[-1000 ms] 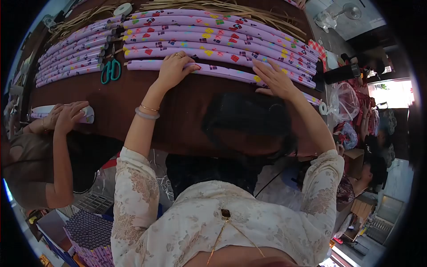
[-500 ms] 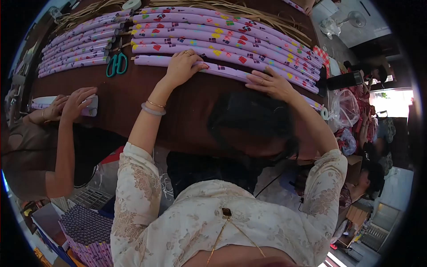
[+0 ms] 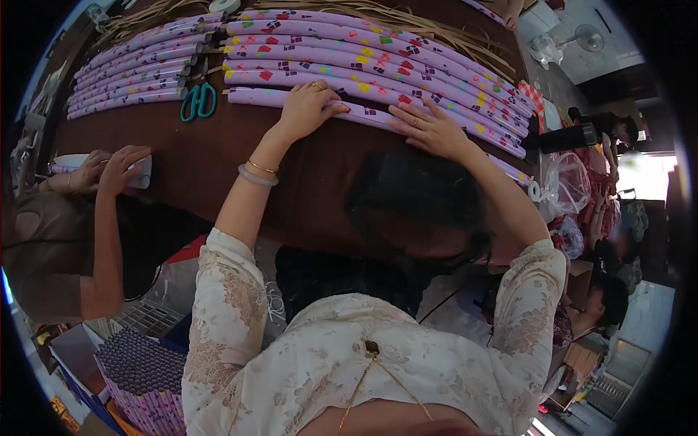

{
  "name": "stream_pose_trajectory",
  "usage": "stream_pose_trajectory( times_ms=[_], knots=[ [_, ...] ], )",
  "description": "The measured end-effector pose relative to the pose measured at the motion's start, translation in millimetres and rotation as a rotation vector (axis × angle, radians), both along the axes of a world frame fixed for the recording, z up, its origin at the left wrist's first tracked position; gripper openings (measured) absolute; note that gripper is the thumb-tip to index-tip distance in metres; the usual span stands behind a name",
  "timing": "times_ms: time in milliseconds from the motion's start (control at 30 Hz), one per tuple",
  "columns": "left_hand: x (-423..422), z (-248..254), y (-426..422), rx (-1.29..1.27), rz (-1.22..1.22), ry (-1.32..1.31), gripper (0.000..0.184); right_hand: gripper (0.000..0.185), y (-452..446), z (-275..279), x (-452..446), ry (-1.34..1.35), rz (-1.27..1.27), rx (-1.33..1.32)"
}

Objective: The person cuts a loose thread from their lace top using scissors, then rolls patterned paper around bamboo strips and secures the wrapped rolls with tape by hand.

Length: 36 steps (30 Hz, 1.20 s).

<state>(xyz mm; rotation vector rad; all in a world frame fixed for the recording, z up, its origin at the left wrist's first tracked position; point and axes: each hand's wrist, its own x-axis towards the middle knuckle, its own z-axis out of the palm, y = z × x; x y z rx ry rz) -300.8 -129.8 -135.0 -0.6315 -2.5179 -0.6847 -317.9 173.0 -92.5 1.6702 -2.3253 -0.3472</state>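
A slim purple tube (image 3: pixel 366 115), printed with small coloured shapes, lies along the near side of a row of similar tubes (image 3: pixel 349 86). My left hand (image 3: pixel 309 111) rests over it left of its middle, fingers bent across the top and thumb out to the right. Further right, my right hand (image 3: pixel 434 132) lies flat on the same tube with its fingers stretched and spread. The part of the tube under both hands is hidden. Teal-handled scissors (image 3: pixel 198 102) lie to the left of the tube's end.
More purple tubes (image 3: pixel 131 98) lie at the left. Brown strips (image 3: pixel 422 27) run along the back. A black cylinder (image 3: pixel 567 138) and a white tape roll (image 3: pixel 534 191) are at the right. A co-worker's hands (image 3: pixel 116 171) work at far left. Many upright tubes (image 3: pixel 142 363) stand below left.
My right hand has slid a little to the left along the tube, closer to my left hand. My left hand stays on the tube. The whole view has shifted slightly.
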Motion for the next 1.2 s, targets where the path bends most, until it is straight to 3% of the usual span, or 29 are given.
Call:
stream_pose_trajectory(
  times_ms=[200, 267, 367, 767, 867, 1200],
  knots=[
    [-0.2, -1.8, -0.6, 0.035, -0.002, 0.05, 0.032, 0.056, -1.3, 6.2, -1.8, 0.266, 0.22, 0.193],
    [0.3, -1.4, -0.2, 0.058, -0.017, 0.056, 0.032, 0.056, -11.1, 6.3, 0.5, -0.01, 0.082, 0.024],
    [-0.5, -2.3, -0.2, 0.046, -0.007, 0.033, 0.033, 0.057, -36.2, 6.4, 2.1, -0.145, -0.035, -0.146],
    [-1.0, -3.8, -0.6, 0.056, -0.022, 0.021, 0.035, 0.056, -42.6, 9.6, -4.3, 0.065, 0.178, 0.109],
    [0.7, -1.2, -0.3, 0.057, -0.021, -0.01, 0.035, 0.058, -59.9, 5.0, -1.2, -0.132, -0.002, -0.119],
    [-3.7, -0.5, -7.1, 0.001, -0.095, -0.099, 0.026, 0.062, -61.2, -1.2, -8.0, -0.079, 0.164, -0.071]
  ],
)
